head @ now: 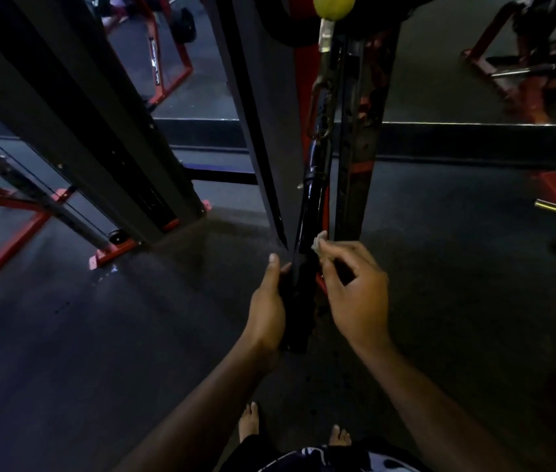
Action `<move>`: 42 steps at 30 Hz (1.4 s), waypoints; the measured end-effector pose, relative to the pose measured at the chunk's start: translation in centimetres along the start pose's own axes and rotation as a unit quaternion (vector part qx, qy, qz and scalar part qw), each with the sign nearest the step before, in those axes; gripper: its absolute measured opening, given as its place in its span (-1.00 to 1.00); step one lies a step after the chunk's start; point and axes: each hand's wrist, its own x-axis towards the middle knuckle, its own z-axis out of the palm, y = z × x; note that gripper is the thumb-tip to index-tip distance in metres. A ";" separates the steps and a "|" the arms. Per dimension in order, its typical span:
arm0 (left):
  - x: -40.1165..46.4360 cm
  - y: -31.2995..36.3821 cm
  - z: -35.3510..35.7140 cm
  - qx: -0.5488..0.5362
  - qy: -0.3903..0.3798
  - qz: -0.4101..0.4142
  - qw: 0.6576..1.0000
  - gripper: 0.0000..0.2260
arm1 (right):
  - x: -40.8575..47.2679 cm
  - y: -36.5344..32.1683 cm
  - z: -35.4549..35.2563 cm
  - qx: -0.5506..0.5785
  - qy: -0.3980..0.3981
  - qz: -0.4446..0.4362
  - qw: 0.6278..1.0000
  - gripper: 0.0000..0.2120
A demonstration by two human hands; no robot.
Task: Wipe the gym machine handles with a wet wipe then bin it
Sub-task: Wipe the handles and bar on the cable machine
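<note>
Left hand (267, 306) is gripping the lower end of the hanging black cable handle (298, 301), thumb up along its side, likely steadying it so it isn't swinging on the carabiner (320, 109) above. Right hand (355, 287) is pinching a small bunched wet wipe (319, 240) at its fingertips, just right of the handle and above the left thumb, touching or nearly touching the bar. Looks like wiping is under way. No bin is showing in view.
</note>
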 end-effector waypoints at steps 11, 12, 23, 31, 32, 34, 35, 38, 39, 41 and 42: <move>-0.2 0.0 1.1 -0.077 0.046 -0.036 0.995 -0.54 | -4.5 -1.5 -2.9 0.000 -0.104 -0.001 0.995 -0.71; -0.3 0.2 1.0 -0.090 0.046 -0.046 0.994 -0.54 | -4.8 -1.8 -3.3 -0.001 -0.120 0.002 0.993 -0.70; -2.5 0.2 -0.1 -0.131 -0.017 -0.090 0.987 -0.58 | 3.6 -3.2 -5.4 -0.131 -0.128 -0.105 0.977 -0.69; -4.3 1.7 0.1 -0.184 -0.024 -0.041 0.982 -0.65 | -1.7 -7.2 -4.9 -0.094 -0.196 -0.171 0.961 -0.72; -4.5 1.8 -0.1 -0.184 -0.030 -0.026 0.982 -0.66 | -2.8 -7.6 -5.1 -0.100 -0.215 -0.190 0.953 -0.72; -4.7 1.8 -0.6 -0.196 -0.045 -0.005 0.979 -0.65 | -4.3 -8.3 -5.2 -0.104 -0.249 -0.232 0.935 -0.71; -4.7 1.7 -0.9 -0.210 -0.056 -0.005 0.976 -0.64 | -4.6 -8.5 -5.2 -0.102 -0.264 -0.251 0.926 -0.70; -5.2 1.7 -0.8 -0.233 -0.082 -0.009 0.969 -0.61 | -3.5 -9.2 -6.0 -0.085 -0.297 -0.273 0.911 -0.71; -5.2 1.5 -0.8 -0.226 -0.080 -0.007 0.971 -0.61 | -2.6 -9.4 -6.4 -0.083 -0.297 -0.280 0.909 -0.71; -5.5 1.4 -0.5 -0.224 -0.081 -0.006 0.971 -0.62 | -0.1 -9.6 -6.8 -0.114 -0.268 -0.309 0.906 -0.71; -5.7 1.4 -0.4 -0.242 -0.085 -0.011 0.966 -0.62 | 1.5 -9.3 -6.7 -0.145 -0.249 -0.324 0.901 -0.72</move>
